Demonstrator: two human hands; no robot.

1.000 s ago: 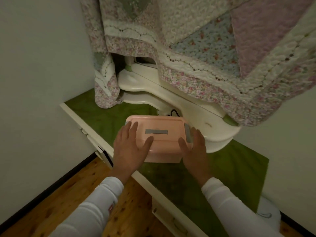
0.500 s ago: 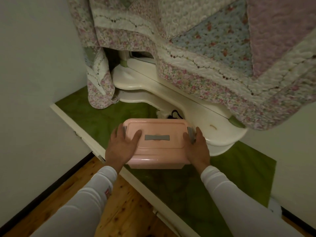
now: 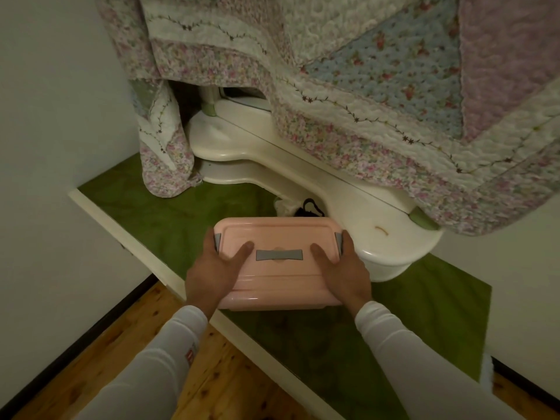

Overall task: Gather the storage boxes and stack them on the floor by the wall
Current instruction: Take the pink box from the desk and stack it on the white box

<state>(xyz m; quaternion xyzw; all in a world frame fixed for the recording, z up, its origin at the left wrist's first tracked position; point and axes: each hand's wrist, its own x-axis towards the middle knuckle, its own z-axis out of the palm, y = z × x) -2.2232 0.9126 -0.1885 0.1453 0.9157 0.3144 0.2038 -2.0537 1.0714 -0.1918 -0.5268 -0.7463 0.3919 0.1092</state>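
A pink plastic storage box (image 3: pixel 278 237) with grey side clips and a grey handle on its lid sits at the front of a green-covered cabinet top (image 3: pixel 169 219). My left hand (image 3: pixel 212 274) grips its left end, thumb on the lid and fingers round the clip. At the right end my right hand (image 3: pixel 345 271) holds it the same way. The box's near edge reaches over the cabinet's front edge. I cannot tell whether its base still touches the cloth.
A cream curved dresser base (image 3: pixel 348 204) stands right behind the box, under a hanging floral quilt (image 3: pixel 363 86). A small dark object (image 3: pixel 309 207) lies just behind the box. White walls close both sides. Wooden floor (image 3: pixel 100 365) lies below left.
Both hands shifted from resting flat on the lid to gripping the box's two ends. The box came a little towards me, to the cabinet's front edge.
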